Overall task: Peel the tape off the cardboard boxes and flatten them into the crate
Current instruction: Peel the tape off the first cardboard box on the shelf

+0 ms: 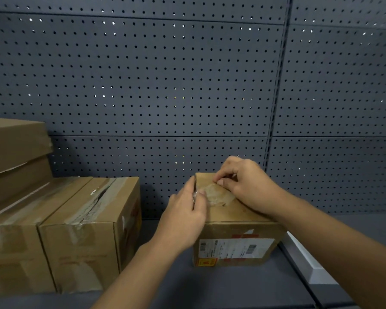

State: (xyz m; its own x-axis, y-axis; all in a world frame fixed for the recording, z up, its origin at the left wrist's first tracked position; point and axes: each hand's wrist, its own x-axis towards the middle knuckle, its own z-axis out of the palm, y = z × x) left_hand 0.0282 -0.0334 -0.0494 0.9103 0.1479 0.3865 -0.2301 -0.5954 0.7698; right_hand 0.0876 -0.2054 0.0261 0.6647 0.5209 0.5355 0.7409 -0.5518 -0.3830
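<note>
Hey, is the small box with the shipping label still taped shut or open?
Still shut: the small box's top lies flat, tape partly lifted, pinched by the left hand and right hand.

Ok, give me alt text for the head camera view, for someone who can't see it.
Two hands work clear tape off the top of a small cardboard box bearing a shipping label: the left hand pinches the tape at the box's left edge, the right hand picks at it from above. Larger taped boxes stand to the left, before a dark pegboard wall.
</note>
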